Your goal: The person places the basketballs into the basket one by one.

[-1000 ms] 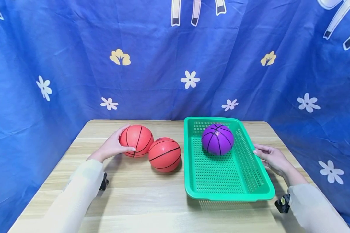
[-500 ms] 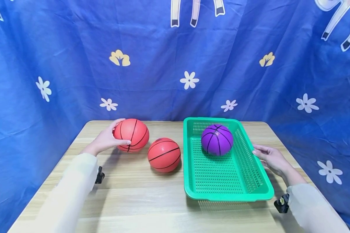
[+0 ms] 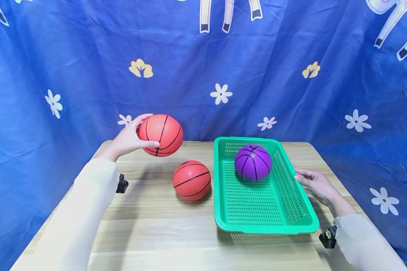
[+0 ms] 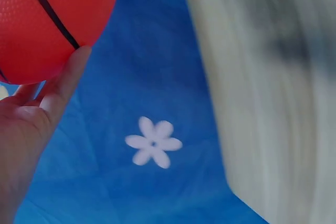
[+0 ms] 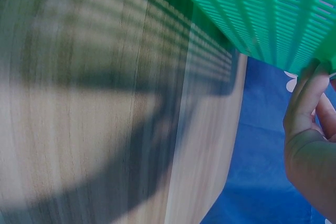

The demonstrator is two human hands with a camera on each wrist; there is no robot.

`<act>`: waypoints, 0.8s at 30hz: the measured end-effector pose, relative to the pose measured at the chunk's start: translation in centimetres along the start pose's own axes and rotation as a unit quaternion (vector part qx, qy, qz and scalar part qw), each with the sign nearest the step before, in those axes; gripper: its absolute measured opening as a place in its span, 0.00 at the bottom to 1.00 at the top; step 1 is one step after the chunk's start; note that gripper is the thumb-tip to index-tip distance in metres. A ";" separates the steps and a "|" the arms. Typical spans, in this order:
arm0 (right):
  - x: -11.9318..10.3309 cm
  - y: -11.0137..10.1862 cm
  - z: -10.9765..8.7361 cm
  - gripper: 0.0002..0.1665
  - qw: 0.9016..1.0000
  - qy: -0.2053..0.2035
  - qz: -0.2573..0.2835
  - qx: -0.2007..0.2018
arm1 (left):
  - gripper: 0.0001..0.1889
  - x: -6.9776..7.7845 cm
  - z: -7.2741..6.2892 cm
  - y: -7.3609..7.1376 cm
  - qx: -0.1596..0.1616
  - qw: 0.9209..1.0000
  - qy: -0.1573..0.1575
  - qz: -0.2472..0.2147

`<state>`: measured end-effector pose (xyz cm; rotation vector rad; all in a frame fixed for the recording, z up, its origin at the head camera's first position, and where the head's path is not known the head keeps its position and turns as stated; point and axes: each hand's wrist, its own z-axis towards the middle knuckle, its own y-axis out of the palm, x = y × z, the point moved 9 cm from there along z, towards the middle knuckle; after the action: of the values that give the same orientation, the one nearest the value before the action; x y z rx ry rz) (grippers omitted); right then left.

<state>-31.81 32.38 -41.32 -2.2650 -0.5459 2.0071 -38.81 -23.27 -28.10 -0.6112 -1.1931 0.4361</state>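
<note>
My left hand [image 3: 126, 140] grips a small red basketball [image 3: 163, 132] with black lines, raised over the far left part of the table. Thumb and fingers spread round its left side, and the left wrist view shows the fingers against the same ball [image 4: 52, 19]. A second red basketball [image 3: 191, 182] rests on the table just left of a green plastic basket [image 3: 217, 192]. Inside the basket, towards the back, sits a purple basketball [image 3: 252, 165]. My right hand [image 3: 317, 185] holds the basket's right rim, thumb on top and fingers outside against the perforated wall [image 5: 262, 17].
The wooden table [image 3: 162, 233] ends at the back against a blue curtain [image 3: 176, 86] with printed flowers, which also hangs at both sides. The basket takes up most of the table's right half.
My left hand has lifted its red basketball off the table, first slightly left, then up and back to the right. The right hand, basket, purple ball and other red ball have stayed put.
</note>
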 end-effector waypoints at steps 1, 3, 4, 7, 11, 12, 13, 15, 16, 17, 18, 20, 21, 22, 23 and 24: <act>0.0 0.0 0.0 0.41 1.000 -0.001 0.002 -0.001 | 0.49 0.7 0.2 0.1 -0.002 1.000 0.003 -0.007; 0.0 0.0 0.0 0.41 1.000 -0.002 0.004 -0.001 | 0.49 2.0 0.6 0.3 -0.007 1.000 0.008 -0.017; 0.0 0.0 0.0 0.41 1.000 -0.002 0.005 0.000 | 0.49 2.6 0.9 0.5 -0.009 1.000 0.011 -0.020; 0.1 0.0 0.0 0.41 1.000 -0.002 0.004 0.001 | 0.48 4.6 1.5 1.4 -0.016 0.999 0.025 -0.032; 0.1 -0.1 0.0 0.41 1.000 0.002 -0.011 0.003 | 0.47 7.5 2.1 3.5 -0.037 0.996 0.060 -0.057; 0.2 -0.1 0.0 0.41 1.000 0.004 -0.015 0.003 | 0.47 8.4 2.1 4.2 -0.045 0.995 0.069 -0.064; 0.2 -0.1 0.0 0.42 1.000 0.005 -0.016 0.002 | 0.46 9.1 2.2 4.9 -0.053 0.993 0.077 -0.068; 0.2 0.0 0.0 0.42 1.000 0.007 -0.018 0.001 | 0.46 10.5 2.3 6.4 -0.073 0.990 0.091 -0.078; 0.2 0.0 0.0 0.42 1.000 0.007 -0.019 0.002 | 0.46 11.1 2.4 7.2 -0.084 0.988 0.096 -0.083; 0.2 0.0 0.0 0.42 1.000 0.008 -0.017 0.002 | 0.46 11.7 2.5 8.1 -0.095 0.987 0.099 -0.086; 0.2 0.0 0.0 0.42 1.000 0.009 -0.015 0.003 | 0.46 12.3 2.6 8.9 -0.105 0.985 0.103 -0.088; 0.2 -0.1 0.0 0.42 1.000 0.010 -0.017 0.004 | 0.46 13.3 2.7 10.7 -0.126 0.982 0.108 -0.093; 0.2 -0.1 -0.1 0.42 1.000 0.010 -0.019 0.005 | 0.46 13.7 2.7 11.5 -0.138 0.980 0.110 -0.095; 0.2 -0.1 -0.1 0.42 1.000 0.010 -0.019 0.005 | 0.46 14.2 2.7 12.4 -0.150 0.977 0.111 -0.098; 0.2 -0.1 -0.1 0.42 1.000 0.010 -0.019 0.004 | 0.46 14.6 2.7 13.3 -0.163 0.975 0.112 -0.100; 0.1 -0.1 -0.1 0.42 1.000 0.009 -0.020 0.003 | 0.46 15.0 2.6 14.1 -0.177 0.972 0.112 -0.103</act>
<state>-31.75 32.50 -41.40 -2.2483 -0.5768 1.9643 -36.50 -2.78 -25.83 -0.8094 -1.1106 -0.0258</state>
